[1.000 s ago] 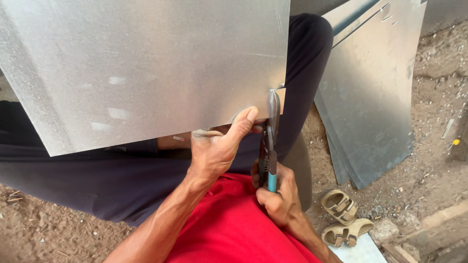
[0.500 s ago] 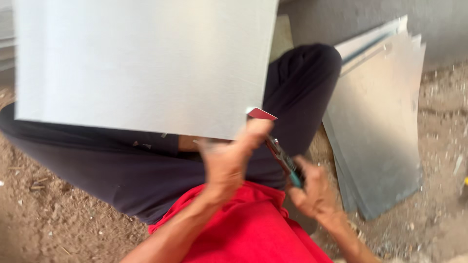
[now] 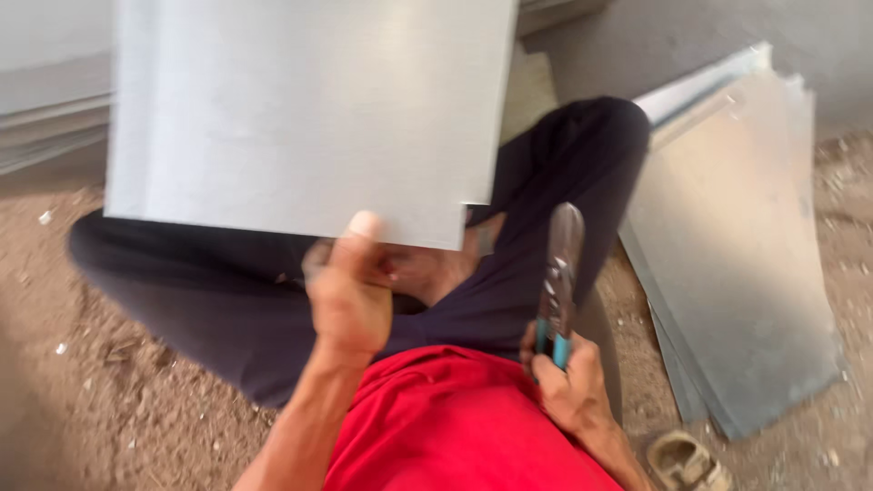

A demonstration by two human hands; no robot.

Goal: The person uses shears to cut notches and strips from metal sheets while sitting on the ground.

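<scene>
My left hand (image 3: 350,291) pinches the near edge of a large grey metal sheet (image 3: 309,109), thumb on top, holding it up over my dark-trousered legs (image 3: 182,300). A small notch shows at the sheet's near right corner. My right hand (image 3: 568,386) grips the blue handles of metal snips (image 3: 557,273), whose blades point up and away, apart from the sheet, over my right thigh. The picture is blurred by motion.
A stack of grey metal sheets (image 3: 737,264) leans at the right on the dirt ground. More sheets (image 3: 45,100) lie at the far left. A tan sandal (image 3: 682,459) sits at the bottom right. My red shirt (image 3: 455,427) fills the lower middle.
The snips have come off the sheet's edge and dropped back to the right. My left hand has shifted left along the near edge, and the sheet now sits squarer and higher in view.
</scene>
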